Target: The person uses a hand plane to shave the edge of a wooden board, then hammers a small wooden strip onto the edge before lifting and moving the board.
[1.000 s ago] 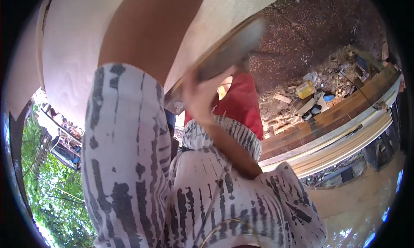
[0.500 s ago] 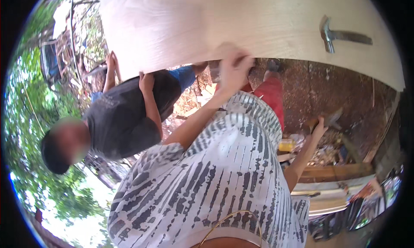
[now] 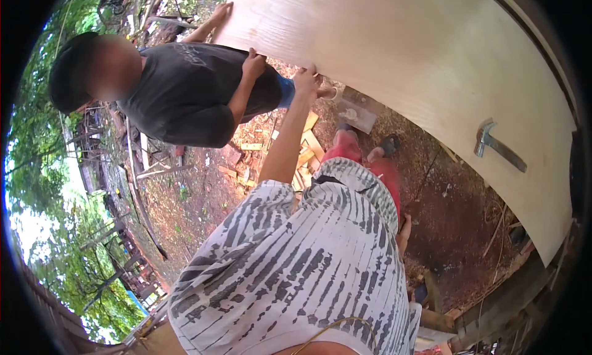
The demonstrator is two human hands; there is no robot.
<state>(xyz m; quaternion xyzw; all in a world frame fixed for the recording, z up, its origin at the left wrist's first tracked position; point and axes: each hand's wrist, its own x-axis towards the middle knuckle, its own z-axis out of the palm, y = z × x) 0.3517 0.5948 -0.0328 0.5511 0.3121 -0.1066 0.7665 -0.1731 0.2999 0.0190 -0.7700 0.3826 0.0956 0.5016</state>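
Observation:
A large pale plywood sheet (image 3: 382, 40) spans the upper part of the view. My left hand (image 3: 305, 83) reaches out to its near edge, fingers closed over the rim. Down beside my right thigh is my right hand (image 3: 404, 233), mostly hidden behind my shirt, so I cannot make out its grip. On the sheet's right part lies a claw hammer (image 3: 502, 150) with its head toward the left. A co-worker in a dark shirt (image 3: 185, 90) stands at the left, one hand (image 3: 253, 65) on the sheet's edge and the other hand (image 3: 221, 14) at its corner.
Wood offcuts (image 3: 311, 145) are scattered on the brown ground left of my legs. A grey flat block (image 3: 357, 116) lies beyond my feet. Timber beams (image 3: 493, 312) stand at the lower right, and branches and poles (image 3: 139, 170) lie at the left.
My left hand, blurred above the sheet's edge before, now grips that edge. My right hand has drawn in to my thigh; the tool seen in it earlier is out of sight. The view has turned.

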